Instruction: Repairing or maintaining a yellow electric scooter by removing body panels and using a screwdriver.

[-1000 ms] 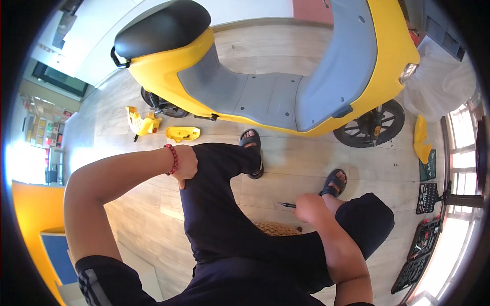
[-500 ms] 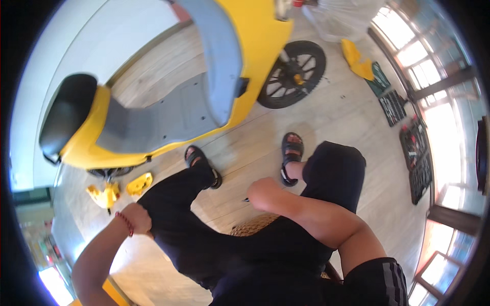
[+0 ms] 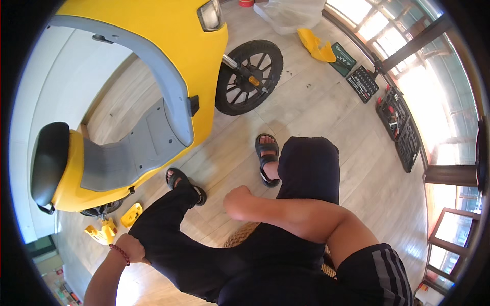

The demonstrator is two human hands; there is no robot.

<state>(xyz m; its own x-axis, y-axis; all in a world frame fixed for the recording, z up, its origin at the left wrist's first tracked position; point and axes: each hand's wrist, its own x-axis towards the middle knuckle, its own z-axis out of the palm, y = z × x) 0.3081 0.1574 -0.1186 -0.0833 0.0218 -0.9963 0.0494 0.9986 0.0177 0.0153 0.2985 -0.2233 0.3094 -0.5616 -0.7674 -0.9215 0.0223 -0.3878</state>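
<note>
My left hand point(image 3: 130, 248), with a dark red bead bracelet point(image 3: 119, 253) at the wrist, rests against my left thigh in black trousers point(image 3: 161, 227). Its fingers are mostly turned out of sight. In front of my body, between the knees, my right hand point(image 3: 237, 203) is closed in a fist; whatever it may hold is hidden. Ahead and to the left stands a yellow scooter point(image 3: 204, 120) with a grey footboard point(image 3: 150, 135), a black seat point(image 3: 50, 160) and a black front wheel point(image 3: 248, 76).
Yellow panel pieces point(image 3: 131, 215) lie by the scooter's rear. At far right, a yellow cover point(image 3: 315, 47), a green case point(image 3: 343, 58), a bit set point(image 3: 363, 84) and an opened toolbox point(image 3: 399, 120) line the windows. A clear plastic bag point(image 3: 288, 15) lies beyond. Under me is a woven seat point(image 3: 241, 234).
The view has turned, so the scooter and tools sit further left. A small dark tip beside my right fist no longer shows. My left hand stays at my thigh.
</note>
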